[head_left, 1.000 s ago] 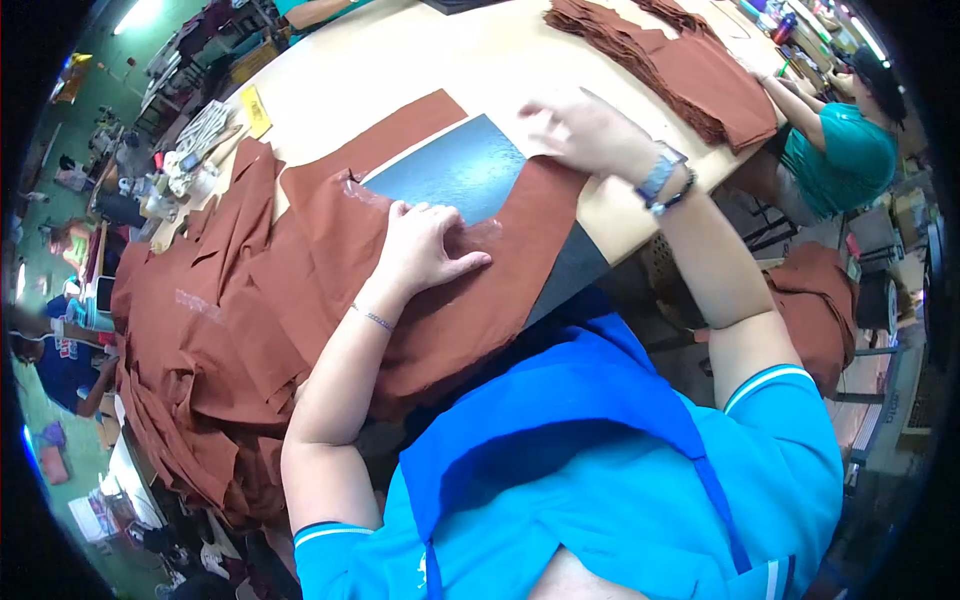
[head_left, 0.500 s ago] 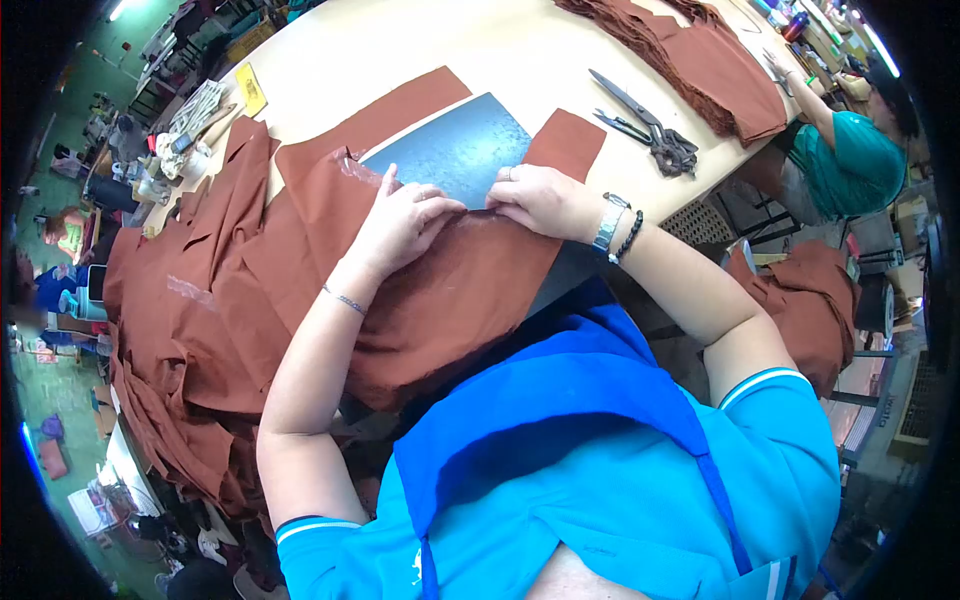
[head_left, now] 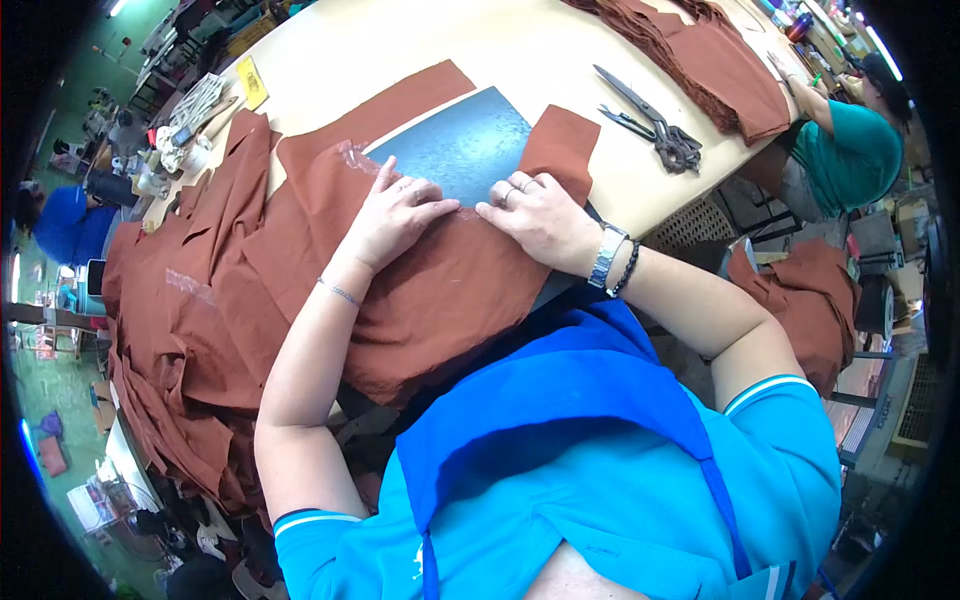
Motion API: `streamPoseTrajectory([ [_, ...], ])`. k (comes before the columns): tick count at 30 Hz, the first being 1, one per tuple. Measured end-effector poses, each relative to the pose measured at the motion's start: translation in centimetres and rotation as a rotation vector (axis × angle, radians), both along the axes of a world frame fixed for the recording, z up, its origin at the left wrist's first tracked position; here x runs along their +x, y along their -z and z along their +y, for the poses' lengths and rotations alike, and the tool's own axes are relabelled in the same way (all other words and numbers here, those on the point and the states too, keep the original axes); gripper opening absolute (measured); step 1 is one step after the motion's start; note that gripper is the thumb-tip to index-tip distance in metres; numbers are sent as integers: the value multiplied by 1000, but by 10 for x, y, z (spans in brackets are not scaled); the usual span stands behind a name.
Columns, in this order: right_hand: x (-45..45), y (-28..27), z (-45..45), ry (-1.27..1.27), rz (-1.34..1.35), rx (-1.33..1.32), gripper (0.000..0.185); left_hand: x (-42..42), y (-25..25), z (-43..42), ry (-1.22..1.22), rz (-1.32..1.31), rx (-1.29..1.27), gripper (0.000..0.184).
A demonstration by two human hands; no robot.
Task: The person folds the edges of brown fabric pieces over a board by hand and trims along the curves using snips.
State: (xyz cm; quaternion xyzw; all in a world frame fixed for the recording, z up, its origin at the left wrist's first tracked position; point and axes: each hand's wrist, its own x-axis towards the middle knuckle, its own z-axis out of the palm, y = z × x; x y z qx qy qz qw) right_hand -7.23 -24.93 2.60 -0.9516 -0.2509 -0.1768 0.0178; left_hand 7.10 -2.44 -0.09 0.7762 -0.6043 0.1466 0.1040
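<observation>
Touching the cloth [head_left: 440, 310] where its edge crosses the board [head_left: 455, 145], left grip [head_left: 402, 212] and right grip [head_left: 540, 218] nearly meet, fingers bent; whether they pinch, I cannot tell. The cloth spreads beneath them toward the apron [head_left: 570, 385].

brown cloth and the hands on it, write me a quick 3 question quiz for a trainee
1. True or false: the left hand and the right hand both touch the brown cloth.
2. Where do the large scissors lie?
A) on top of the dark board
B) on the table, to the person's right of the dark board
C) on the table, to the person's left of the dark board
3. Fill in: the watch is worn on the person's ____ wrist.

Key: 1 true; 2 B; 3 right
</observation>
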Motion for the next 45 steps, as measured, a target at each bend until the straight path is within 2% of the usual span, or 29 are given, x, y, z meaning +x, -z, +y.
streamPoseTrajectory([
  [3, -1, 4, 16, 73, 91, 15, 36, 0, -5, 0, 7, 18, -25, 26],
  [12, 1, 7, 26, 113, 144, 110, 36, 25, -1, 11, 27, -20, -122, 19],
  [21, 11, -2, 37, 178, 236, 67, 52, 25, 4, 11, -12, -4, -156, 19],
  [24, 26, -1, 42, 186, 350, 56, 54, 26, 8, 11, -23, -2, -180, 17],
  [30, 14, -19, 26, 151, 428, 116, 43, 30, 13, 14, -75, 88, -128, 17],
  [33, -20, -41, 9, 72, 335, 79, 30, 20, 0, 12, -154, 99, -210, 20],
  [38, -43, -23, 3, 207, 291, 463, 26, 21, -10, 49, -471, 241, -311, 27],
  [40, -38, -14, -4, 182, 417, 714, 25, 11, 0, 75, -632, 288, -185, 34],
  [41, -32, -14, -7, 175, 442, 734, 18, -3, -2, 81, -711, 333, -130, 39],
  [42, -23, -12, -15, 146, 473, 643, 15, -19, -5, 85, -791, 380, -75, 44],
  [43, -9, -11, -28, 119, 502, 553, 12, -33, -2, 90, -820, 330, -8, 56],
  [44, 6, -13, -41, 98, 530, 464, 11, -52, -11, 86, -860, 270, 41, 60],
  [45, 24, -12, -57, 175, 373, 388, 14, -69, -23, 83, -835, 265, 91, 62],
])
